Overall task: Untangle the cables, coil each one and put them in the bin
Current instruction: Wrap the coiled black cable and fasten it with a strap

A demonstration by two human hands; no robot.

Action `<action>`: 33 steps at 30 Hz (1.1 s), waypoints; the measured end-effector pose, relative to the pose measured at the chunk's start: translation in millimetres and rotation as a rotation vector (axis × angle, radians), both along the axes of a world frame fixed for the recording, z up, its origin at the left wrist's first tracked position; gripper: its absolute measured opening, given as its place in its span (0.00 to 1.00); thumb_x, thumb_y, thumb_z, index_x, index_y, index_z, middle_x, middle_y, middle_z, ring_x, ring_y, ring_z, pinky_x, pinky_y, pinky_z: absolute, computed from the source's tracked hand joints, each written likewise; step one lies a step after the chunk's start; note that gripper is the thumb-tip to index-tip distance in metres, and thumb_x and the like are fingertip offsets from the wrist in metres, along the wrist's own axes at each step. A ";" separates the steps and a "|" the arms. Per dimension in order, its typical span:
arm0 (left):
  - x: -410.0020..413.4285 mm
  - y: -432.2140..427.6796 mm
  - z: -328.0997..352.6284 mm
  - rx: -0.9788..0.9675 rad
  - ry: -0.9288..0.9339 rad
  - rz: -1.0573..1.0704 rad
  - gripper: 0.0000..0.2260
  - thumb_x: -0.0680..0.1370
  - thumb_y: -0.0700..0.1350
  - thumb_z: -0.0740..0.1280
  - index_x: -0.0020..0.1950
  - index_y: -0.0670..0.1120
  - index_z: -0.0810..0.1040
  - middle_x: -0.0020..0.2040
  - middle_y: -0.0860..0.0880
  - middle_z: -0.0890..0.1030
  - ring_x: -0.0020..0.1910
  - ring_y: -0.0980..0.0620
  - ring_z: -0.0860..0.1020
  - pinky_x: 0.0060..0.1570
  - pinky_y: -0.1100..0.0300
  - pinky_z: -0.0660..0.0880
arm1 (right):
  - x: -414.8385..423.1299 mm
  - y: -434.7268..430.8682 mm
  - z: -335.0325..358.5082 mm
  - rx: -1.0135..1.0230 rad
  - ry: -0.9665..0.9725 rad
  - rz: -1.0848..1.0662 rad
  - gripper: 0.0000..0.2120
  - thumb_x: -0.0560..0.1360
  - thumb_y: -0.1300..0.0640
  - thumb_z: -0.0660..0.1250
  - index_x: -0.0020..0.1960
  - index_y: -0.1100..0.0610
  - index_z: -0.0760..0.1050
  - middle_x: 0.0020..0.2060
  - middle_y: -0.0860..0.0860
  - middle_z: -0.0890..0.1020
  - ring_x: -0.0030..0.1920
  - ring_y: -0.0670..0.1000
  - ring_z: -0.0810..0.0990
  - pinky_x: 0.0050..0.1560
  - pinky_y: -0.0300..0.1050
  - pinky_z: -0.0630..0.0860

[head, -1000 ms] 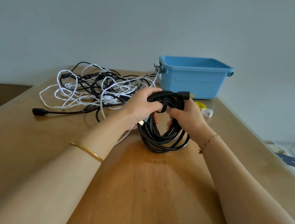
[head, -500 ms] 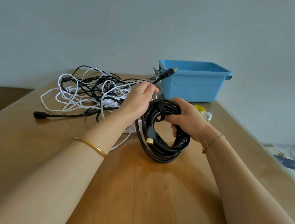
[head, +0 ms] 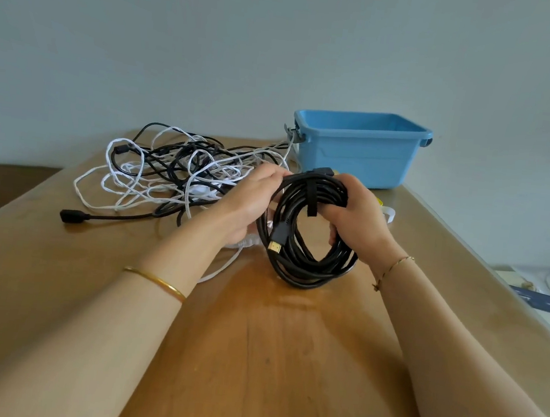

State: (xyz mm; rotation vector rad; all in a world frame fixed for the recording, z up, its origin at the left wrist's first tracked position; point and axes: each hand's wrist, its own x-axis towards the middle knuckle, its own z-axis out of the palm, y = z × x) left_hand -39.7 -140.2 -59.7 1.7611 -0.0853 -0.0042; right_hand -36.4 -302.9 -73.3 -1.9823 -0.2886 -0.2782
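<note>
A coiled black cable (head: 308, 267) stands upright on the wooden table (head: 271, 345), its lower edge touching the top. A black strap (head: 312, 199) wraps its upper part, and a gold-tipped plug (head: 275, 245) hangs inside the loop. My right hand (head: 355, 214) grips the top right of the coil, fingers through the loop. My left hand (head: 254, 199) pinches the coil's upper left strands. A tangle of white and black cables (head: 175, 173) lies behind my left hand. The blue bin (head: 359, 149) stands at the back right.
A black plug (head: 72, 216) on a lead sticks out left of the tangle. Small yellow and white items (head: 386, 210) lie behind my right hand near the bin. The table's right edge runs close to the bin; clutter lies on the floor at right.
The loose plug end that my left hand held up toward the bin half a second ago has come down against the coil's top. The coil stays upright between both hands.
</note>
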 end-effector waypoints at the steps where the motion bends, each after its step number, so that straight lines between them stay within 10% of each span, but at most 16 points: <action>1: -3.8 0.8 0.8 -0.037 0.028 -0.052 0.12 0.84 0.50 0.52 0.53 0.55 0.75 0.59 0.44 0.78 0.60 0.43 0.77 0.60 0.44 0.74 | 0.6 0.6 -0.8 0.002 -0.002 -0.013 0.09 0.75 0.66 0.65 0.52 0.57 0.70 0.31 0.52 0.74 0.17 0.45 0.70 0.20 0.38 0.70; 4: -13.4 0.2 1.3 -0.106 0.042 -0.163 0.04 0.81 0.47 0.64 0.54 0.56 0.73 0.58 0.41 0.80 0.54 0.42 0.80 0.55 0.41 0.77 | 0.6 2.4 -1.2 -0.005 -0.011 -0.021 0.09 0.75 0.65 0.65 0.52 0.56 0.69 0.32 0.51 0.74 0.17 0.44 0.71 0.20 0.37 0.70; 6: -14.1 -0.9 -3.3 -0.115 0.040 -0.142 0.19 0.74 0.34 0.70 0.55 0.56 0.72 0.55 0.38 0.80 0.48 0.42 0.82 0.50 0.42 0.80 | -0.6 4.2 -0.5 -0.029 -0.016 -0.003 0.10 0.75 0.64 0.65 0.53 0.56 0.68 0.32 0.51 0.75 0.18 0.45 0.72 0.21 0.38 0.70; 18: -3.5 -9.3 -7.6 0.018 -0.079 -0.094 0.20 0.77 0.29 0.57 0.64 0.45 0.73 0.34 0.47 0.76 0.26 0.54 0.75 0.41 0.50 0.78 | 6.9 14.2 -11.8 -0.341 -0.591 -0.414 0.30 0.62 0.62 0.76 0.60 0.62 0.66 0.57 0.58 0.71 0.53 0.59 0.74 0.44 0.49 0.74; 25: 0.9 -3.4 -6.4 -0.113 0.039 -0.051 0.23 0.77 0.30 0.58 0.68 0.48 0.71 0.40 0.41 0.72 0.26 0.53 0.74 0.52 0.41 0.77 | 2.6 12.5 -12.6 -0.029 -0.349 -0.254 0.26 0.69 0.56 0.74 0.55 0.51 0.59 0.54 0.46 0.66 0.51 0.45 0.72 0.46 0.40 0.72; 33: 1.1 3.3 -6.2 -0.081 0.033 -0.011 0.25 0.73 0.29 0.57 0.67 0.48 0.73 0.37 0.43 0.74 0.28 0.51 0.75 0.47 0.46 0.80 | 1.5 16.9 -9.8 0.001 -0.323 -0.119 0.39 0.70 0.61 0.73 0.73 0.48 0.56 0.65 0.48 0.63 0.62 0.45 0.68 0.62 0.37 0.69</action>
